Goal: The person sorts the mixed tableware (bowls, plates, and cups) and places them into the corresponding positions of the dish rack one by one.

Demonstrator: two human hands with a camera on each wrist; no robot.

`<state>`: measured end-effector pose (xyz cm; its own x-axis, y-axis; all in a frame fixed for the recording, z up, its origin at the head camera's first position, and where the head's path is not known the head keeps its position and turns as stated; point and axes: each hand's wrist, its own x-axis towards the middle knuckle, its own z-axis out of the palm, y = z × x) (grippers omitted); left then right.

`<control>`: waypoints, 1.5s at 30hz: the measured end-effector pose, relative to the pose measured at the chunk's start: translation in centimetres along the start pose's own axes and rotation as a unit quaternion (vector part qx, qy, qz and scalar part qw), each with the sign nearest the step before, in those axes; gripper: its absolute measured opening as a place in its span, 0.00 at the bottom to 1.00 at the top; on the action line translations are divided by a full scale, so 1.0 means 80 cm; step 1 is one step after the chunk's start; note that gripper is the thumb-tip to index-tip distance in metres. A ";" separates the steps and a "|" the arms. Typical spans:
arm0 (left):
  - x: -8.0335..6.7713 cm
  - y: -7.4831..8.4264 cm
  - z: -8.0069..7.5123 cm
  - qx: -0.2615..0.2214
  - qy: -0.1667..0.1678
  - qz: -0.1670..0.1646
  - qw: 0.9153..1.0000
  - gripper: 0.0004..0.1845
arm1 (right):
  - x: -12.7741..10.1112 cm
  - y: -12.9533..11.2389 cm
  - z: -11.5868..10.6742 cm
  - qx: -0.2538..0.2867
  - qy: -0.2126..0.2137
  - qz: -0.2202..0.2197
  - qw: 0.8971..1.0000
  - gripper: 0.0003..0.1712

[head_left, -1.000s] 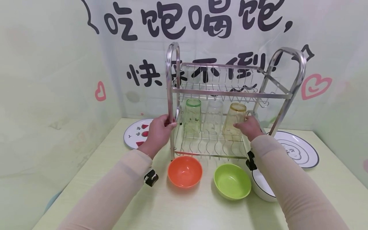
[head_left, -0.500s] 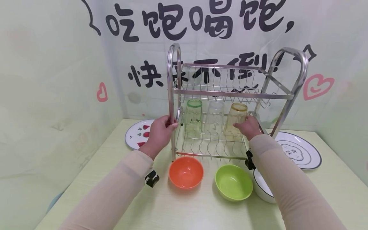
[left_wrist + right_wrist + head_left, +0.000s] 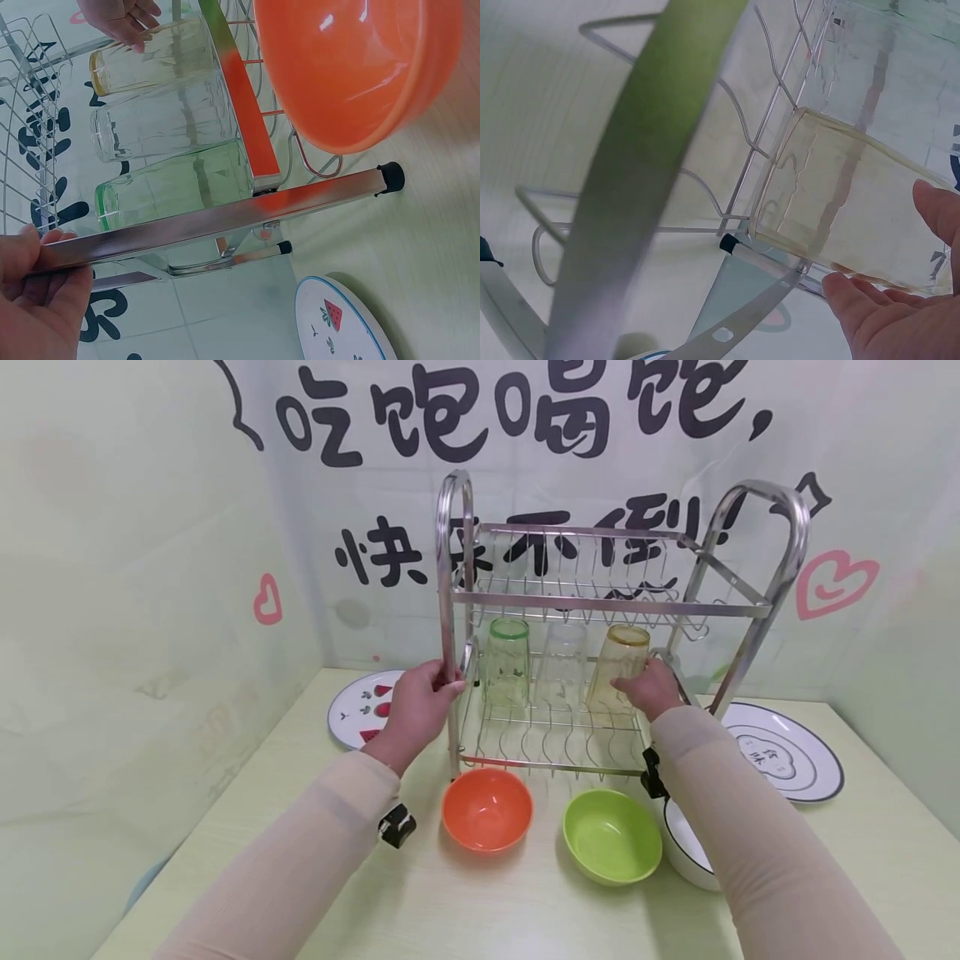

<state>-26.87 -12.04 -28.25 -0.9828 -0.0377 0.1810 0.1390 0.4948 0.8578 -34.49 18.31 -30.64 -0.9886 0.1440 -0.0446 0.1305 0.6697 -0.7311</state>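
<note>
My left hand (image 3: 420, 710) grips the left front post (image 3: 225, 222) of a two-tier metal dish rack (image 3: 600, 604), thumb on one side and fingers on the other. On the lower tier my right hand (image 3: 651, 688) holds an upside-down yellow glass (image 3: 611, 681), its thumb across the front and its fingers along the right side. The yellow glass leans slightly. To its left stand an upside-down clear glass (image 3: 561, 668) and a green glass (image 3: 507, 668). In the right wrist view, the yellow glass (image 3: 840, 202) has its base close over the wires, right beside the clear one.
An orange bowl (image 3: 487, 811) and a green bowl (image 3: 612, 837) stand before the rack. A white bowl (image 3: 684, 852) is partly hidden by the right sleeve. White plates lie at the left (image 3: 352, 710) and right (image 3: 813, 752). The upper tier (image 3: 577, 556) overhangs the glasses.
The head view has shifted slightly. Both hands keep their hold on the post and the yellow glass, with no clear movement.
</note>
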 end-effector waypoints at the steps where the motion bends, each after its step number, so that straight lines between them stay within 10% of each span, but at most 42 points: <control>1: 0.000 0.000 0.000 0.001 0.001 -0.001 1.000 0.09 | 0.000 0.000 0.000 -0.001 -0.002 0.001 1.000 0.44; 45: -0.001 -0.001 0.001 -0.002 0.006 0.004 1.000 0.08 | 0.008 -0.002 0.008 0.027 0.028 0.003 0.999 0.40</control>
<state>-26.83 -12.02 -28.40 -0.9801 -0.0433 0.1935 0.1477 0.4919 0.8580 -35.16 17.86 -30.98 -0.9817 0.1898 -0.0119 0.1310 0.6292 -0.7661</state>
